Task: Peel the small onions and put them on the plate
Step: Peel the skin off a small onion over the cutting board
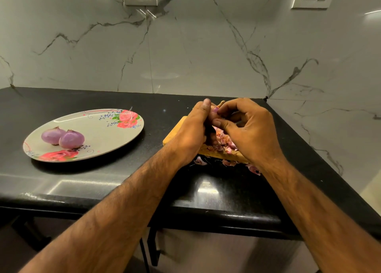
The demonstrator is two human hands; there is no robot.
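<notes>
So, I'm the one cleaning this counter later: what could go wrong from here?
Peels already lie off the board on the counter; more could spill over its edge. The onion, gripped by the left hand and pinched by the right hand above the board, could slip and roll away.

Both my forearms reach forward, hands meeting; my left hand (192, 132) curls round a small onion (215, 110), my right hand (252, 132) pinches its top.
</notes>
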